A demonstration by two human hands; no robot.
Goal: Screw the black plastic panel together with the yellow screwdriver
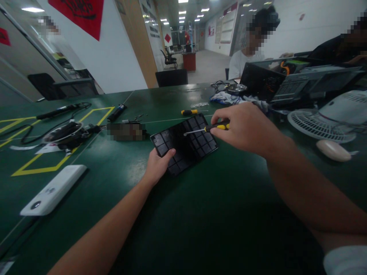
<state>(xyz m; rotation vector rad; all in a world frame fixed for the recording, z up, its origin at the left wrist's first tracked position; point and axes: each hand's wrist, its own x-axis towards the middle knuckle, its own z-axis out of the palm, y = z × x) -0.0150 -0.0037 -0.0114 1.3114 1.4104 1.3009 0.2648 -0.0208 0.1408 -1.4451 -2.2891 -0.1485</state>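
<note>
A flat black panel [185, 143] with a grid-like reflection is tilted above the green table [223, 198]. My left hand [159, 164] grips its lower left edge, thumb on the front face. In my right hand [243, 128] is a yellow and black screwdriver [210, 128], its shaft pointing left across the panel; whether the tip touches the surface cannot be made out. Just behind the panel a second yellow and black screwdriver [189, 112] lies on the table.
A white power strip [54, 190] lies at the left, cables and a black device [65, 133] beyond it. To the right are a white fan [321, 118], a computer mouse [333, 150] and an opened computer case [304, 84]. People are at the far right and back left.
</note>
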